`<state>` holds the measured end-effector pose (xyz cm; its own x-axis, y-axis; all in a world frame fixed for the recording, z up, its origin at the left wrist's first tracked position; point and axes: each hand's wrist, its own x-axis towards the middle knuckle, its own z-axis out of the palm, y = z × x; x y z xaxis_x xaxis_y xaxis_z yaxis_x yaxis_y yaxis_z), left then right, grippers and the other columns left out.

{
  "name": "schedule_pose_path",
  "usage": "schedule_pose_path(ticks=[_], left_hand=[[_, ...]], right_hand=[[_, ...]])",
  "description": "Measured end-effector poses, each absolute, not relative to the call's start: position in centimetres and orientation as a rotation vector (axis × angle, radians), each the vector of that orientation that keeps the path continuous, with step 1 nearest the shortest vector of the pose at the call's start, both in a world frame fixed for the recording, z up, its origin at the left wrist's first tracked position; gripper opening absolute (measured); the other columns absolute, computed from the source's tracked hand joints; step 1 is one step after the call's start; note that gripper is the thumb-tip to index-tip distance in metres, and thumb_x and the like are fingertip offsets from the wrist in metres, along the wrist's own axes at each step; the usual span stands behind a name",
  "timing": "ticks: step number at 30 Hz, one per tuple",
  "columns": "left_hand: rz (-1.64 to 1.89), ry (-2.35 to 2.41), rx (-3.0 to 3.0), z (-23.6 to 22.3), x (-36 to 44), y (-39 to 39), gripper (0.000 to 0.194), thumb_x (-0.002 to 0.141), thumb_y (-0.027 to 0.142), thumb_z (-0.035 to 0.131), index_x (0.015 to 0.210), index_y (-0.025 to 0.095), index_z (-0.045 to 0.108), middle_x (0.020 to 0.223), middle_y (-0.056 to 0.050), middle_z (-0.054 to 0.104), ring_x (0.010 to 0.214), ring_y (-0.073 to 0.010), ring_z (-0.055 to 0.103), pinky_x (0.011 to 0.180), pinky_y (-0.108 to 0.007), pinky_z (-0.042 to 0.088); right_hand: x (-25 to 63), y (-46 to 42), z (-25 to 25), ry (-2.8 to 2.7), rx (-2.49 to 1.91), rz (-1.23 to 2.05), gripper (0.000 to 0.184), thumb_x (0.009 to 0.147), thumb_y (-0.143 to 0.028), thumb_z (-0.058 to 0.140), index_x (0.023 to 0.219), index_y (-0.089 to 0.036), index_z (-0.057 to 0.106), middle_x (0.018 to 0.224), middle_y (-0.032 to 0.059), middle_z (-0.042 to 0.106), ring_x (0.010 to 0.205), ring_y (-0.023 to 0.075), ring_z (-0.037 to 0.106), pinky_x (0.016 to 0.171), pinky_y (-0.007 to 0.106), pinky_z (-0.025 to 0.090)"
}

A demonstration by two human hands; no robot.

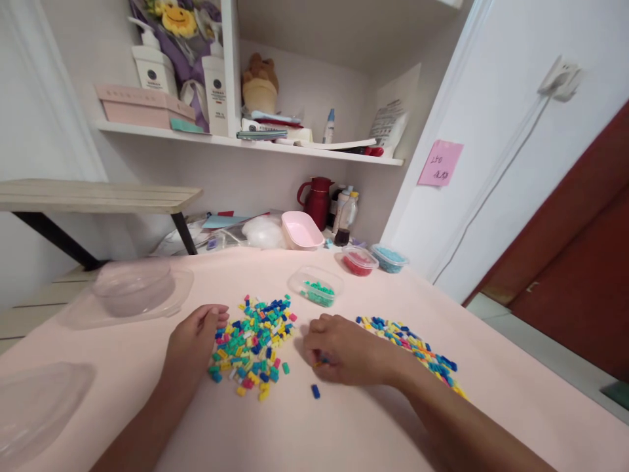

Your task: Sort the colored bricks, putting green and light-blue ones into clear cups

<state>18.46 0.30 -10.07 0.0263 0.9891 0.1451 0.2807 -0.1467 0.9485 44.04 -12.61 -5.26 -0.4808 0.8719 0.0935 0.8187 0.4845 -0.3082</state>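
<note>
A pile of small mixed-colour blocks (255, 337) lies on the pale pink table (344, 432) in front of me. My left hand (196, 334) rests on the table at the pile's left edge, fingers curled loosely against the blocks. My right hand (339, 354) sits just right of the pile, fingers curled down in a pinch on small pieces I cannot make out. A single blue block (315, 391) lies below that hand. A second strip of mixed blocks (413, 347) runs along behind my right forearm.
Small clear tubs hold green blocks (318, 288), red blocks (360, 261) and light blue blocks (389, 257). A clear bowl on a lid (132, 288) stands at the left, another clear lid (34, 406) at the near left. A pink dish (301, 231) and shelf clutter sit behind.
</note>
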Motion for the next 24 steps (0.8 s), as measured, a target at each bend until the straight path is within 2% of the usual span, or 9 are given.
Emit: schedule_pose_path(ticks=[3, 6, 8, 11, 16, 19, 21, 24], left_hand=[[1.157, 1.324, 1.536, -10.2, 18.5, 0.4, 0.037, 0.075, 0.051, 0.054, 0.087, 0.021, 0.072, 0.084, -0.006, 0.076, 0.084, -0.0228, 0.071, 0.077, -0.035, 0.057], [1.163, 1.323, 1.533, -10.2, 18.5, 0.4, 0.037, 0.075, 0.051, 0.054, 0.086, 0.021, 0.072, 0.084, -0.006, 0.076, 0.083, -0.0219, 0.071, 0.078, -0.034, 0.056], [1.169, 1.331, 1.516, -10.2, 18.6, 0.3, 0.037, 0.074, 0.052, 0.055, 0.085, 0.020, 0.072, 0.083, -0.006, 0.076, 0.083, -0.0223, 0.071, 0.075, -0.034, 0.057], [1.153, 1.337, 1.501, -10.2, 18.5, 0.3, 0.039, 0.073, 0.053, 0.055, 0.087, 0.020, 0.072, 0.085, -0.006, 0.076, 0.086, -0.0238, 0.071, 0.071, -0.033, 0.056], [1.169, 1.323, 1.538, -10.3, 18.5, 0.3, 0.039, 0.073, 0.053, 0.055, 0.085, 0.020, 0.072, 0.083, -0.007, 0.076, 0.083, -0.0232, 0.071, 0.075, -0.034, 0.056], [1.176, 1.325, 1.518, -10.1, 18.6, 0.2, 0.038, 0.072, 0.053, 0.055, 0.084, 0.020, 0.072, 0.082, -0.007, 0.076, 0.083, -0.0239, 0.071, 0.074, -0.035, 0.056], [1.174, 1.337, 1.506, -9.9, 18.6, 0.2, 0.038, 0.071, 0.052, 0.055, 0.083, 0.021, 0.072, 0.082, -0.007, 0.076, 0.083, -0.0241, 0.071, 0.075, -0.035, 0.057], [1.173, 1.347, 1.499, -9.8, 18.6, 0.2, 0.038, 0.070, 0.053, 0.054, 0.081, 0.021, 0.072, 0.080, -0.006, 0.076, 0.081, -0.0236, 0.072, 0.077, -0.036, 0.057]], right_hand=[[44.1, -12.6, -5.2, -2.364, -1.484, 0.367, 0.007, 0.083, -0.016, 0.064, 0.085, -0.022, 0.066, 0.087, 0.0008, 0.068, 0.085, 0.0169, 0.060, 0.080, 0.028, 0.042], [43.1, -12.3, -6.2, -2.259, -1.443, 0.354, 0.017, 0.087, -0.015, 0.061, 0.100, -0.022, 0.070, 0.101, 0.0034, 0.072, 0.095, 0.0176, 0.062, 0.087, 0.028, 0.044], [42.3, -12.0, -7.1, -2.258, -1.402, 0.361, 0.019, 0.087, -0.019, 0.064, 0.104, -0.023, 0.071, 0.102, 0.0042, 0.072, 0.097, 0.0187, 0.063, 0.088, 0.028, 0.044], [41.4, -11.9, -8.0, -2.247, -1.423, 0.332, 0.018, 0.085, -0.025, 0.069, 0.103, -0.025, 0.072, 0.098, 0.0036, 0.073, 0.096, 0.0199, 0.063, 0.088, 0.030, 0.043], [40.9, -11.9, -8.2, -2.232, -1.422, 0.296, 0.014, 0.083, -0.016, 0.067, 0.093, -0.025, 0.072, 0.092, 0.0007, 0.073, 0.091, 0.0182, 0.062, 0.089, 0.031, 0.040], [40.9, -12.0, -7.9, -2.202, -1.400, 0.331, 0.017, 0.076, -0.009, 0.065, 0.085, -0.023, 0.069, 0.085, -0.0003, 0.071, 0.085, 0.0166, 0.061, 0.083, 0.028, 0.041], [41.3, -12.1, -7.3, -2.135, -1.425, 0.427, 0.017, 0.072, -0.007, 0.063, 0.080, -0.022, 0.066, 0.078, -0.0020, 0.067, 0.073, 0.0136, 0.058, 0.071, 0.023, 0.042], [42.9, -11.8, -6.1, -1.866, -1.482, 0.490, 0.014, 0.074, -0.010, 0.061, 0.080, -0.022, 0.065, 0.071, -0.0036, 0.062, 0.061, 0.0110, 0.053, 0.057, 0.020, 0.039]])
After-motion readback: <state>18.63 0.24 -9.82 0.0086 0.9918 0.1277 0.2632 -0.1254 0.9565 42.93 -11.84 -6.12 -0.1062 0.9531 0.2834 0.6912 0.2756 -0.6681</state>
